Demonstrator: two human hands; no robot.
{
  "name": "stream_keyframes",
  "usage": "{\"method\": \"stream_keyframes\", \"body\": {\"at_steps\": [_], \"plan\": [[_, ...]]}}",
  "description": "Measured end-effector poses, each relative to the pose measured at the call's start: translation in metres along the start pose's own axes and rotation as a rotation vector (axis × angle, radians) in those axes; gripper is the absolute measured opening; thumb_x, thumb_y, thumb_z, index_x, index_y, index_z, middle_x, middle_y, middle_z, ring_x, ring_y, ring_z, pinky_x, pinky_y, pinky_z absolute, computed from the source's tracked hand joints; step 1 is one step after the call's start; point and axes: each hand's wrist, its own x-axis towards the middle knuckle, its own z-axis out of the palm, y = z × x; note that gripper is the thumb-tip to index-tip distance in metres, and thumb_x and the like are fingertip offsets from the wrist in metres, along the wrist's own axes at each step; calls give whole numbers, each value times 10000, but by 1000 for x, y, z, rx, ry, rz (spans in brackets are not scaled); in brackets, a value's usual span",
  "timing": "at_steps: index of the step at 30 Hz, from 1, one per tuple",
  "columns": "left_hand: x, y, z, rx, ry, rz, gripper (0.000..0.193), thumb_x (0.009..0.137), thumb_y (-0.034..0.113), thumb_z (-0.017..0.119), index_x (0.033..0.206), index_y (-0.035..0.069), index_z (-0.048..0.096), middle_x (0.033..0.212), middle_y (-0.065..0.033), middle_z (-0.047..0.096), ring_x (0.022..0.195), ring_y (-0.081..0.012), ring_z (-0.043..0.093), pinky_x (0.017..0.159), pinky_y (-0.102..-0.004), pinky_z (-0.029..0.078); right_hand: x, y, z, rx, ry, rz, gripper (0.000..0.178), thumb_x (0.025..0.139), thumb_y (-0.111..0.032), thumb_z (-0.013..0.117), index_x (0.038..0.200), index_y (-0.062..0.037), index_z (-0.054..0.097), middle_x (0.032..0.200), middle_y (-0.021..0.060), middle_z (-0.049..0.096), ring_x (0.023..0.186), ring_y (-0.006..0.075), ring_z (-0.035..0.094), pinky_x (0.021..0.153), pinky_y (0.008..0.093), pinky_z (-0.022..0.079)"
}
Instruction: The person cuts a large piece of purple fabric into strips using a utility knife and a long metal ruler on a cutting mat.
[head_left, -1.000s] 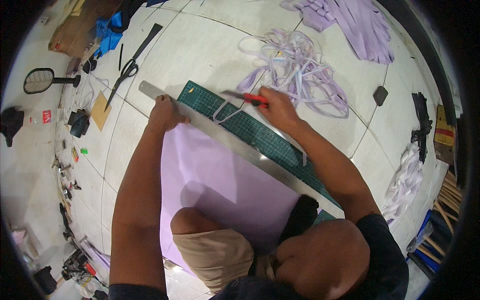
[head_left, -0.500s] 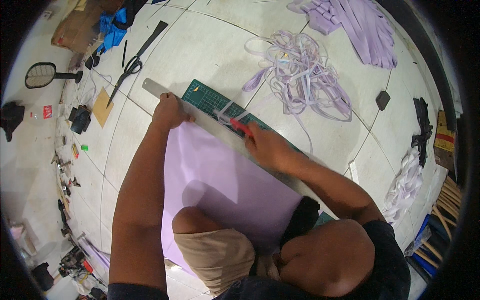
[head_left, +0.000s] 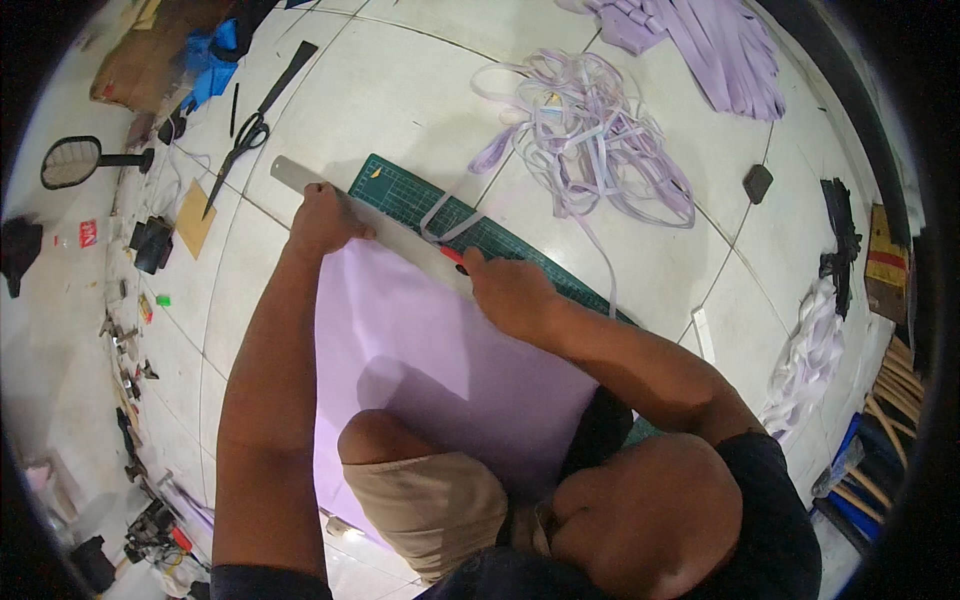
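Note:
A lilac sheet of material (head_left: pixel 440 350) lies on the floor under my knees, with a long metal ruler (head_left: pixel 405 238) laid along its far edge. My left hand (head_left: pixel 326 218) holds the ruler down near its left end, thumb and fingers spanning its width. In my closed right hand (head_left: pixel 512 296) is a red-handled cutter knife (head_left: pixel 453 259), held at the ruler's far side; its blade is not clear. A green cutting mat (head_left: pixel 400 195) lies beneath the ruler. A narrow lilac strip (head_left: pixel 462 226) curls over the mat next to the knife.
Beyond the mat lies a tangled heap of lilac strips (head_left: pixel 590 140), with a wider lilac bundle (head_left: pixel 725 55) farther right. Large black scissors (head_left: pixel 250 135) rest at the far left by a tan card (head_left: pixel 196 220). A dark block (head_left: pixel 758 183) and white fabric (head_left: pixel 808 350) are on the right.
My right hand and the knife have shifted slightly left and nearer to me. The narrow strip beside the knife has changed its curl. My left hand stays on the ruler; the whole view has shifted slightly.

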Motion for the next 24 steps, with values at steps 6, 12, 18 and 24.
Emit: {"method": "stream_keyframes", "body": {"at_steps": [6, 12, 18, 24], "plan": [[-9, -6, -7, -56, 35, -31, 976, 607, 416, 932, 1293, -149, 529, 1329, -291, 548, 1303, -387, 514, 1027, -412, 513, -35, 25, -6, -60, -53, 50, 218, 959, -118, 507, 1142, 0, 506, 905, 254, 705, 832, 454, 712, 698, 548, 556], [-11, 15, -15, -9, 8, -47, 1012, 618, 442, 925, 1342, -124, 500, 1383, -255, 519, 1314, -375, 506, 1055, -417, 490, -25, 40, -19, 157, 425, -6, 312, 917, -187, 663, 1114, -14, 494, 913, 190, 645, 904, 427, 654, 753, 502, 518], [-2, -3, 1, -91, -23, -70, 1031, 585, 375, 960, 1365, -98, 479, 1414, -271, 486, 1281, -403, 536, 1045, -430, 493, 44, 93, -11, 125, 530, -108, 220, 907, -147, 659, 1096, -62, 588, 915, 170, 630, 895, 394, 645, 766, 487, 509], [-9, 14, -9, 25, 92, 74, 670, 644, 415, 897, 1114, -17, 695, 1270, -246, 607, 1186, -381, 584, 1017, -429, 498, 32, 166, -123, -20, 852, 389, 586, 821, -533, 755, 1216, -114, 646, 1288, 267, 557, 1200, 390, 537, 934, 512, 441]]}}
